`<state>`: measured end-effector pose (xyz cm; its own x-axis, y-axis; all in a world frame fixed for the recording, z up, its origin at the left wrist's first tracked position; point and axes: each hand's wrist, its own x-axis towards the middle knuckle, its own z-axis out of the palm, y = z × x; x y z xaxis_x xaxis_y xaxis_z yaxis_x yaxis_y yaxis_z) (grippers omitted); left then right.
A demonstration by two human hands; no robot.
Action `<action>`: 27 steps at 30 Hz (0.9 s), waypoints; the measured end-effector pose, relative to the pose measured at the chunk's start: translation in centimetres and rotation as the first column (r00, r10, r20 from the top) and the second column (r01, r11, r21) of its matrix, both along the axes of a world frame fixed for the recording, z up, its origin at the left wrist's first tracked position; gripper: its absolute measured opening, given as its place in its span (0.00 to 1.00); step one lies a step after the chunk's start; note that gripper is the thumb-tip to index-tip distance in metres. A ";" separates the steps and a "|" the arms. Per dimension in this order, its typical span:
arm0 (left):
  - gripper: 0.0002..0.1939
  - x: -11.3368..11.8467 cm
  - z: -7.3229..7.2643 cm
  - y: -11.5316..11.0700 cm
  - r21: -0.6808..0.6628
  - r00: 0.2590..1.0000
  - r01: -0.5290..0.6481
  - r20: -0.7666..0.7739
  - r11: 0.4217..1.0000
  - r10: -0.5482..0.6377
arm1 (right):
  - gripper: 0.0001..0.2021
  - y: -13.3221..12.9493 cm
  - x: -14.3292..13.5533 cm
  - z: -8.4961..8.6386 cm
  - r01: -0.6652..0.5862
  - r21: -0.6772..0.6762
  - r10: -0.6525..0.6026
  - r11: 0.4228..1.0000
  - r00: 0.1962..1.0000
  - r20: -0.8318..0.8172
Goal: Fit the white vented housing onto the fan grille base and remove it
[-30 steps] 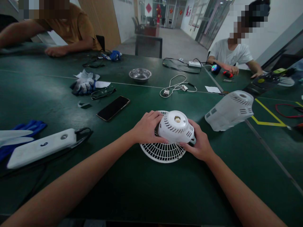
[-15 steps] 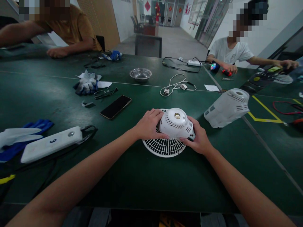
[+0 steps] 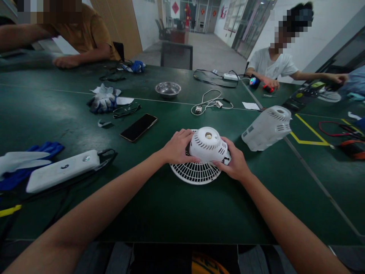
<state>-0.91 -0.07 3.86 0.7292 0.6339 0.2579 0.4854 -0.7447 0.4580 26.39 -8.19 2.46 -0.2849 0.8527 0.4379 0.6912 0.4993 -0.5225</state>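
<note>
A white slotted housing (image 3: 208,146) with a round hole on top sits over a white round fan grille (image 3: 196,176) on the green table. My left hand (image 3: 181,146) grips the housing's left side, fingers behind and thumb in front. On the right side, my right hand (image 3: 232,160) holds the same housing near a small opening at its end. The grille's front half shows; its back is mostly hidden by the housing and my left hand. To the right, a larger white plastic casing (image 3: 266,129) rests on the table.
Around lie a phone (image 3: 138,127), a metal bowl (image 3: 168,89), a white cable (image 3: 209,103), grey-blue gloves (image 3: 103,99) and a white power strip (image 3: 64,170). Two people sit across; one person's hand (image 3: 270,83) is near a red tool.
The view has shifted slightly. Both my hands still hold the housing, which looks turned or tilted a little at its right end.
</note>
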 end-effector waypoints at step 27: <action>0.68 0.1 -2.6 -0.2 0.047 0.957 0.125 0.258 0.991 -0.133 | 0.46 -0.9 -1.4 -2.2 0.028 -0.040 -0.033 0.999 0.991 -0.126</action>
<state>-0.81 -0.31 1.25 0.7095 0.5278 0.4670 0.2515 -0.8086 0.5318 24.95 -9.06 0.25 -0.2025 0.8771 0.4356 0.6328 0.4567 -0.6253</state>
